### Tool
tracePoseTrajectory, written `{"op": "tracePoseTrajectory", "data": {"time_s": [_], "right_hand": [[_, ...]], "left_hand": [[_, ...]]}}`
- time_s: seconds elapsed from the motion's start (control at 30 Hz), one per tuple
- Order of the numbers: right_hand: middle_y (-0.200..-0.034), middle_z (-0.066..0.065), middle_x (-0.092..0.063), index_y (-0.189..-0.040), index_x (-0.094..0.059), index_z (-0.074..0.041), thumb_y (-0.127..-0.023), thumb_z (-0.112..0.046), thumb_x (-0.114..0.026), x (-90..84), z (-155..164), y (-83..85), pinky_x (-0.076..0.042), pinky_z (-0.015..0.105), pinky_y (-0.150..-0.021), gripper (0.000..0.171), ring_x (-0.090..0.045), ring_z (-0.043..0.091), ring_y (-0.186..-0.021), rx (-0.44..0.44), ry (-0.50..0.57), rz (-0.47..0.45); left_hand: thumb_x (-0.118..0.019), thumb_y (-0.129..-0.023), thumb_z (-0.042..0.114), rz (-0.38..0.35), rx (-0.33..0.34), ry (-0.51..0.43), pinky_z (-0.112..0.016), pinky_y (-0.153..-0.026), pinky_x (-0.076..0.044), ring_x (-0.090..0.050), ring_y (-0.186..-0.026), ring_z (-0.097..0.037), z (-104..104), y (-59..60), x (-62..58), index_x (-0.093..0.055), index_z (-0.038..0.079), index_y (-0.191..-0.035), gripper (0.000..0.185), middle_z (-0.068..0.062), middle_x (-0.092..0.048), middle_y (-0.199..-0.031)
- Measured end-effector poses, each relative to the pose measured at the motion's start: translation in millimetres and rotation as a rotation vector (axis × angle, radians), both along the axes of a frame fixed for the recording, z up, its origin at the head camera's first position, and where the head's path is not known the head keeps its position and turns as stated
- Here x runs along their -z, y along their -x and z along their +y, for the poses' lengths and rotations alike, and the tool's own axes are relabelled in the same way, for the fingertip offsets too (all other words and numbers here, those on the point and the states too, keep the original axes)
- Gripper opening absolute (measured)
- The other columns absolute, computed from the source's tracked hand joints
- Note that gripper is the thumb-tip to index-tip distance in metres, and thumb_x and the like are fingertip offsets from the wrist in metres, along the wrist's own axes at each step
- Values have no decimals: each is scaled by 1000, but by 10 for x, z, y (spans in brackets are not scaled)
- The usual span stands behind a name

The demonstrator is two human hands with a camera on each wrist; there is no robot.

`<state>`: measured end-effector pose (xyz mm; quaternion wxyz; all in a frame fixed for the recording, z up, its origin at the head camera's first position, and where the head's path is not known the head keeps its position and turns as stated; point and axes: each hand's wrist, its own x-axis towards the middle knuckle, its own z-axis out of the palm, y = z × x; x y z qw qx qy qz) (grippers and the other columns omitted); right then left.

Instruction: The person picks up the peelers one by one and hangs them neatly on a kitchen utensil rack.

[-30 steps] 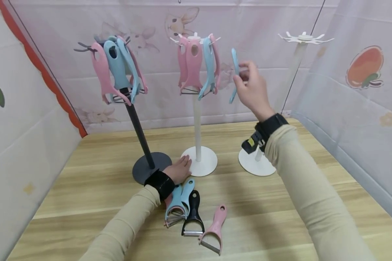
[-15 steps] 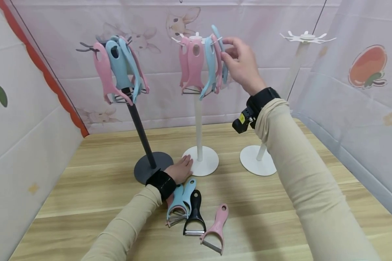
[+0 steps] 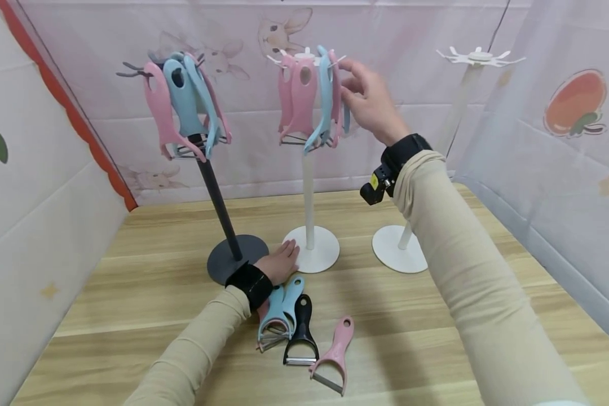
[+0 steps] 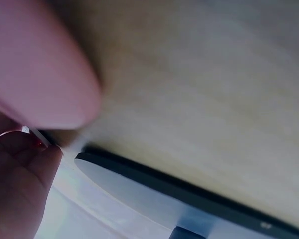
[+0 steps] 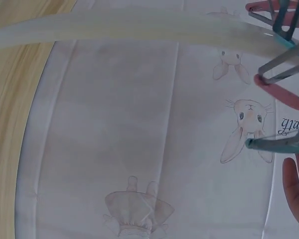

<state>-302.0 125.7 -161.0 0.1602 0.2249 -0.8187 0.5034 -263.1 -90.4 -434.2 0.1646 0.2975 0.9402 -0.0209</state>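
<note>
Your right hand [image 3: 367, 101] pinched the light-blue plastic peeler [image 3: 346, 115] loosely at a hook of the white peg stand [image 3: 308, 169], so it hung. Your left hand [image 3: 280, 265] lay flat, steadying its base on the table [image 3: 411, 316].

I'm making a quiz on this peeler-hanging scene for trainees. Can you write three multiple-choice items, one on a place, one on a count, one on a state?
1. Where does the left hand rest?
A. On the empty rack's top
B. At the base of the middle white rack
C. On the black peeler

2. How many peelers lie on the table?
A. Two
B. Four
C. Seven

3. What hangs on the far right white rack?
A. Nothing
B. Only pink peelers
C. One black peeler

Answers: 1 B, its fingers lie flat on that white base. 2 B, two blue peelers, a black peeler and a pink peeler. 3 A, its hooks are bare, while the right hand is at the middle rack's peelers.
</note>
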Motion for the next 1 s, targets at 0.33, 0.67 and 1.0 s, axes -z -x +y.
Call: {"op": "tracePoseTrajectory", "data": {"time_s": [0.33,0.67,1.0], "right_hand": [[-122,10,-55,-141,-35,-18,-95,-8,-44,187,56,-143,-46,31,-83,47,-52,16,-108,18,-47,-11],[-121,13,-54,-138,-38,-6,-93,-8,-48,444,220,-308,-44,37,-88,46,-53,22,-108,100,-205,90],[-117,21,-54,-133,-40,2,-89,-5,-51,657,425,-499,-49,41,-77,46,-56,30,-100,54,-268,146]], "left_hand": [[-33,-100,27,2,20,9,-35,-108,-20,-9,-137,-27,48,2,-14,-20,0,-144,53,-17,-10,-150],[-32,-100,27,-15,37,18,-36,-108,-19,-9,-137,-28,90,27,-38,-19,-1,-144,53,-18,-9,-150],[-34,-100,26,7,67,-2,-38,-108,-19,-11,-136,-32,54,37,-45,-22,-4,-142,53,-22,-11,-149]]}}
